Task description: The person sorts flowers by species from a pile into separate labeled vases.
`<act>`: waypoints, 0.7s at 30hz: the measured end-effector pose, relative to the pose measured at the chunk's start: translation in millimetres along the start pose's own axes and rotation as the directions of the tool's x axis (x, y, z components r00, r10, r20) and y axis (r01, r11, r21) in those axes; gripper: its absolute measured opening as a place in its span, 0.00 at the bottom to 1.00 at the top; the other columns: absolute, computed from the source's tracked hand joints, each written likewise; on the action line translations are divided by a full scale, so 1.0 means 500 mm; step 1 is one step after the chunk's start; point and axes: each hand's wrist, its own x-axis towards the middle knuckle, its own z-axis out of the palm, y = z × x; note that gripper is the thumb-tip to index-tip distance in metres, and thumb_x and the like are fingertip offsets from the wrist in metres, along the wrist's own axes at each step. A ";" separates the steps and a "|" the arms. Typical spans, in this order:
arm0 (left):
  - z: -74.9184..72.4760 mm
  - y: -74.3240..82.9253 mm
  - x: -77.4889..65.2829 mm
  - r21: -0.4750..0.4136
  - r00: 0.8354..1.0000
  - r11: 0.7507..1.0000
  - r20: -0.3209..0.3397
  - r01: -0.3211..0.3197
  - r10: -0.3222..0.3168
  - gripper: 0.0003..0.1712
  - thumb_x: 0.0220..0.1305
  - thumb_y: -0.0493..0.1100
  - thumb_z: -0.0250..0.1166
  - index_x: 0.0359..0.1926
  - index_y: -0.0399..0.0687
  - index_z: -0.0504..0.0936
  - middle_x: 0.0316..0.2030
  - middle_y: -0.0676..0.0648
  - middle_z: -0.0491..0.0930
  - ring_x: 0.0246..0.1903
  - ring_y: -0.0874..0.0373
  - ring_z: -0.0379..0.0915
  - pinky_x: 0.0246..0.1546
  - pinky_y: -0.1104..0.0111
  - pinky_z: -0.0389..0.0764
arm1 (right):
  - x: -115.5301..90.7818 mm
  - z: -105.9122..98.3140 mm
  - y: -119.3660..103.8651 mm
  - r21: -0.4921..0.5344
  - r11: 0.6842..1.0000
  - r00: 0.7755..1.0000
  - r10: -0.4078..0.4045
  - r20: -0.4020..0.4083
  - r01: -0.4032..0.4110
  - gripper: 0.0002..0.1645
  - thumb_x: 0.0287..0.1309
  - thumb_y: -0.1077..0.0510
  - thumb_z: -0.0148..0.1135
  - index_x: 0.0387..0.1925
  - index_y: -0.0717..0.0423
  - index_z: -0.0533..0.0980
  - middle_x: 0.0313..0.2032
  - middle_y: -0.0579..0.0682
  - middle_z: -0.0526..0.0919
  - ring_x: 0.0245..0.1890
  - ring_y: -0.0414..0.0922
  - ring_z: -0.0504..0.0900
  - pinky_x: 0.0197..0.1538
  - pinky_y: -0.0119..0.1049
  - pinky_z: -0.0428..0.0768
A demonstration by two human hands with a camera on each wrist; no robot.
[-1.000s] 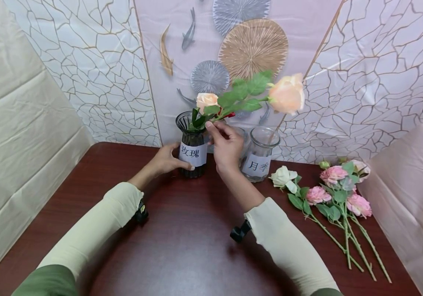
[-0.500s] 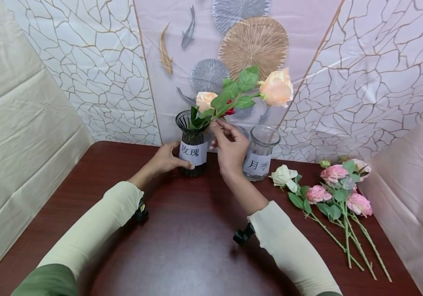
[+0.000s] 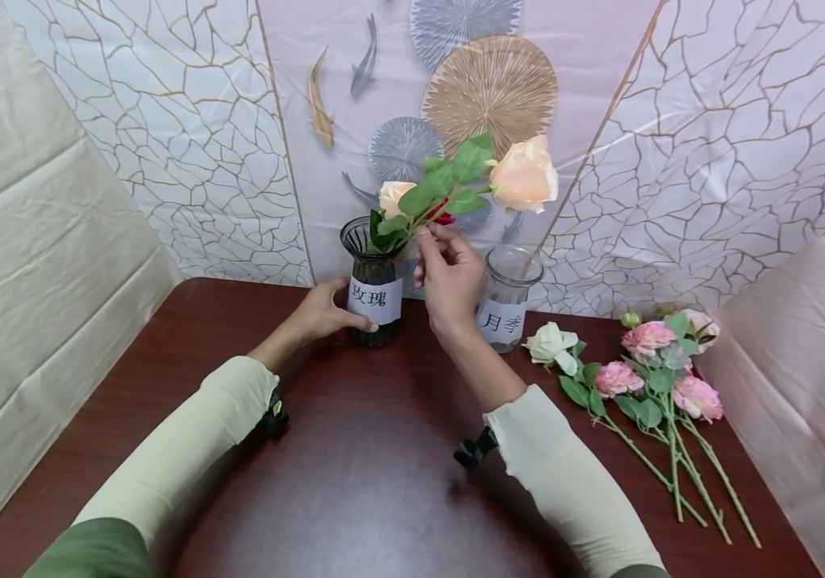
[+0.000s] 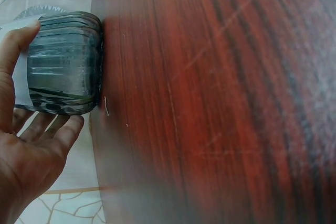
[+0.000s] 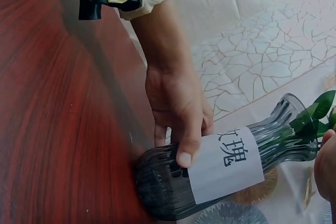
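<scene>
My left hand [image 3: 320, 313] holds a dark ribbed glass vase [image 3: 375, 334] by its lower part, thumb in front and fingers behind. The vase stands upright on the table and bears a white paper label [image 3: 384, 302]. In the left wrist view, the thumb and fingers lie on either side of the vase [image 4: 65, 61]. My right hand [image 3: 453, 285] pinches the stem of a large peach rose [image 3: 524, 175], tilted with its head to the right and its lower stem at the vase mouth. A smaller peach rose [image 3: 392, 197] and a red flower [image 3: 443, 215] show behind its leaves.
A clear glass jar [image 3: 515, 277] with a white label stands right of my right hand. Further right lie a white rose [image 3: 551, 343] and several pink flowers [image 3: 648, 340], stems toward the front. A patterned backdrop [image 3: 203, 160] rises behind the dark red table [image 3: 355, 482].
The large peach rose has swung left and somewhat upward, its head nearer the vase. My right hand has shifted slightly right along with the stem. The left hand stays on the vase.
</scene>
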 end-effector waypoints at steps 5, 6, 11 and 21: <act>0.002 -0.001 0.001 0.001 1.000 1.000 -0.006 -0.009 0.009 0.53 0.52 0.48 0.91 0.77 0.42 0.78 0.66 0.39 0.88 0.68 0.43 0.82 0.75 0.47 0.79 | -0.005 0.004 0.021 -0.058 0.996 0.997 0.071 0.022 -0.069 0.14 0.74 0.61 0.73 0.53 0.68 0.89 0.22 0.39 0.84 0.15 0.33 0.77 0.20 0.27 0.80; 0.002 -0.001 0.001 0.000 1.000 1.000 -0.008 -0.011 0.011 0.53 0.51 0.48 0.91 0.77 0.42 0.78 0.65 0.39 0.88 0.67 0.43 0.82 0.75 0.48 0.79 | -0.007 0.005 0.027 -0.068 0.994 0.996 0.091 0.025 -0.089 0.15 0.74 0.60 0.74 0.54 0.68 0.89 0.22 0.39 0.84 0.15 0.33 0.77 0.20 0.28 0.80; 0.005 0.001 -0.001 0.007 1.000 1.000 -0.005 -0.020 0.020 0.51 0.51 0.48 0.91 0.75 0.42 0.79 0.64 0.39 0.89 0.65 0.43 0.83 0.72 0.49 0.80 | -0.027 0.000 0.050 -0.075 0.989 0.991 0.131 0.037 -0.128 0.17 0.74 0.59 0.75 0.59 0.63 0.90 0.24 0.41 0.87 0.14 0.34 0.78 0.20 0.31 0.83; 0.001 -0.001 -0.002 0.007 1.000 1.000 -0.011 -0.007 0.007 0.54 0.51 0.49 0.91 0.77 0.41 0.78 0.65 0.38 0.88 0.67 0.43 0.82 0.75 0.48 0.79 | -0.028 0.000 0.056 -0.007 0.999 0.999 0.046 0.013 -0.046 0.17 0.75 0.58 0.74 0.58 0.65 0.89 0.22 0.39 0.87 0.12 0.34 0.76 0.18 0.31 0.81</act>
